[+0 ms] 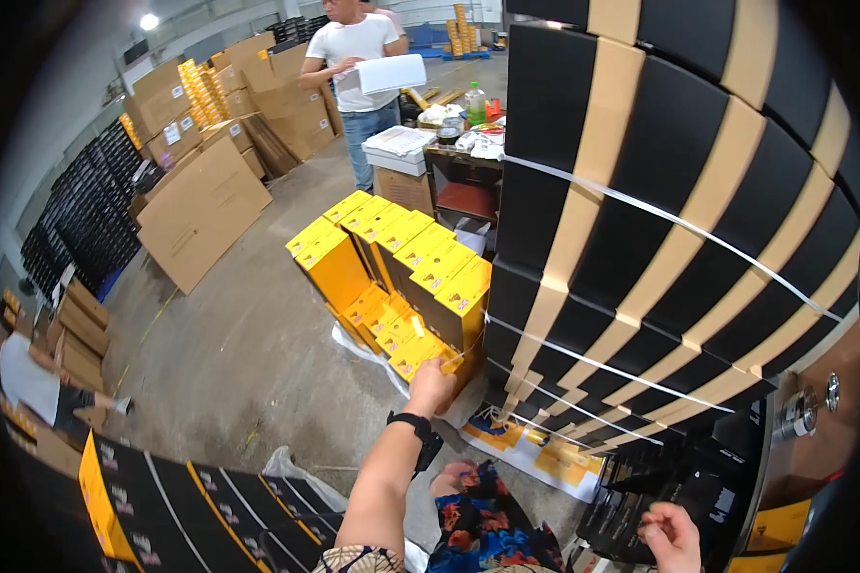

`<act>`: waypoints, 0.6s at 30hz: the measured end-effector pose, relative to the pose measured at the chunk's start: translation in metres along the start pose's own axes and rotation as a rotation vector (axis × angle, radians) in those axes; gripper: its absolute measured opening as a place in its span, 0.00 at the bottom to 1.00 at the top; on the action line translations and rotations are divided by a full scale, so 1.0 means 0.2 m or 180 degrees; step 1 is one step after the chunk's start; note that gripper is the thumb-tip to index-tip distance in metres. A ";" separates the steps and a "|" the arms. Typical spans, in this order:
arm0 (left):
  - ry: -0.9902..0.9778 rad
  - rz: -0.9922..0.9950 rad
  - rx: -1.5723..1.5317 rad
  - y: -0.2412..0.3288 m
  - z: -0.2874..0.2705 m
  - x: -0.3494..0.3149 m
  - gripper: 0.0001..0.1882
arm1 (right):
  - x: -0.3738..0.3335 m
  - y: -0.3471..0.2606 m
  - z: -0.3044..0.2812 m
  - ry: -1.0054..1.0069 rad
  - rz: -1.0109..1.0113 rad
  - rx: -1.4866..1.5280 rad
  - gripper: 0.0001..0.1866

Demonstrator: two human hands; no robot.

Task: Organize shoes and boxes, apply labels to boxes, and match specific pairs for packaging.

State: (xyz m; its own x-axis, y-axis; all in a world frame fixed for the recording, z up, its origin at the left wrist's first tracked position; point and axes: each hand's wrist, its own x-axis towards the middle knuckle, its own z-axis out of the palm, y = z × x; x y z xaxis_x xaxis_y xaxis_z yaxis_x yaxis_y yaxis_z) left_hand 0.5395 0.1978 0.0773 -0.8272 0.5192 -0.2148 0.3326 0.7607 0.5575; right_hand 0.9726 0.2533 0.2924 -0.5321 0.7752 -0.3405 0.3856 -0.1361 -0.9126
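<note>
My left hand (432, 384) reaches forward to the near end of a stack of yellow boxes (414, 351). Its fingers are bent at the edge of a low box top; a thin pale strip shows beside them, and what they grip is partly hidden. A black band is on that wrist. Taller yellow-topped boxes (459, 286) rise behind and to the right of the low ones. At the lower right, my right hand (674, 537) hangs with its fingers curled in, in front of black boxes (621, 506), with no object visible in it.
A tall strapped stack of black-and-tan boxes (659, 153) stands close on the right. Strapped black boxes (201, 506) lie lower left. A person (354, 57) holds white sheets beside a cluttered table (463, 162). Another person (33, 372) bends at far left. Cardboard sheets (205, 215) lean behind.
</note>
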 end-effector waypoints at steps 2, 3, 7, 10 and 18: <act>-0.0003 0.0242 0.0151 0.02 0.06 0.28 0.26 | 0.06 0.10 0.02 0.0350 0.0231 0.0089 0.16; 0.0051 0.0501 0.0329 0.00 0.10 0.42 0.26 | 0.10 0.14 0.05 0.0486 0.0380 0.0096 0.16; -0.0443 0.0596 0.0878 0.07 0.20 0.86 0.32 | 0.23 0.09 0.24 0.0675 0.0551 -0.0312 0.14; -0.0393 0.0945 0.1045 0.10 0.33 1.11 0.38 | 0.32 0.10 0.38 0.0701 0.0821 -0.0615 0.14; -0.0393 0.1508 0.1561 0.10 0.43 1.46 0.36 | 0.52 -0.07 0.73 0.0795 0.0918 -0.1436 0.17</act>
State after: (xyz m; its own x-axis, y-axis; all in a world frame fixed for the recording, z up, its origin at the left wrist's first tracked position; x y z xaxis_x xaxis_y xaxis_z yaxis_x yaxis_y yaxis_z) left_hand 0.3440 0.3970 -0.0433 -0.4942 0.8574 -0.1437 0.8358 0.5140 0.1930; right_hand 0.8021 0.2446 0.2362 -0.1855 0.8751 -0.4469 0.7999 -0.1297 -0.5860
